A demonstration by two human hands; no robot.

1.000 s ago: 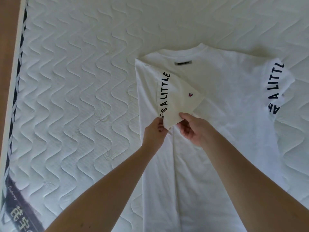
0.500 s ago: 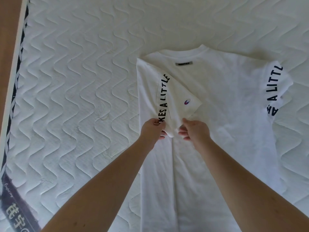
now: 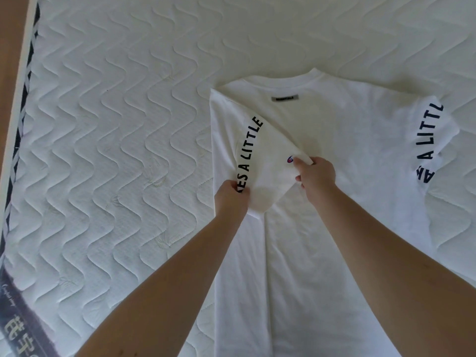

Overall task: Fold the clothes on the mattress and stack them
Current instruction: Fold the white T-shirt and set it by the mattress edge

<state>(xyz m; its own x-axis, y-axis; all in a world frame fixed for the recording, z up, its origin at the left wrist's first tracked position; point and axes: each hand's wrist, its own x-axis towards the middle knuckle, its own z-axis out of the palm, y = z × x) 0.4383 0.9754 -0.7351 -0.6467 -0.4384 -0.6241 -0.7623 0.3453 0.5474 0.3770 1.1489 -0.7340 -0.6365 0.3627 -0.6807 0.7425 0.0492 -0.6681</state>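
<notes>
On the mattress [image 3: 116, 124], both hands — left hand [image 3: 230, 198], right hand [image 3: 316, 175] — pinch the T-shirt [image 3: 334, 228] sleeve [image 3: 265, 171] (folded inward).

White T-shirt [image 3: 334, 150] flat on quilted white mattress [image 3: 116, 150], back side up, grey neck label beyond both hands. Left sleeve folded inward over body, black curved lettering "A LITTLE" showing; left hand [image 3: 231, 199] grips its near edge, right hand [image 3: 315, 175] pinches its corner by small logo, probably embroidered. Right sleeve spread far right of right hand.
</notes>
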